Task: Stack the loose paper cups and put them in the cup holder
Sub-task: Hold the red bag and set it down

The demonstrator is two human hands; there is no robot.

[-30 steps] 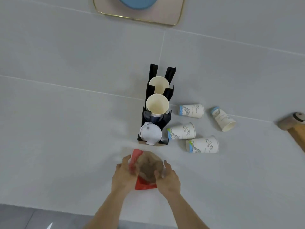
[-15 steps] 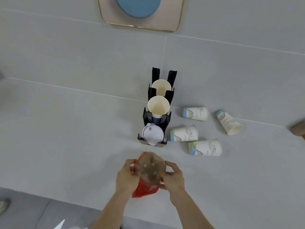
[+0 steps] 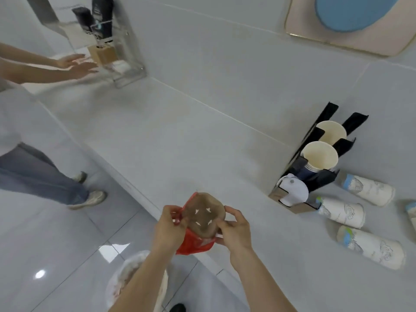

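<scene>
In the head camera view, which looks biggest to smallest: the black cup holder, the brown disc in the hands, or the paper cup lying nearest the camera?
1. Black cup holder.
2 and 3. Nearest paper cup and brown disc: look similar, and nearness to the camera differs, so unranked.

hands (image 3: 203,228) gripping brown lid (image 3: 203,218), red bag (image 3: 194,244)

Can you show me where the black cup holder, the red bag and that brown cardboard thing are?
black cup holder (image 3: 326,117): head view, upright back wall.
red bag (image 3: 194,245): head view, lower bulge.
brown cardboard piece (image 3: 203,216): head view, centre, between its slits.
</scene>
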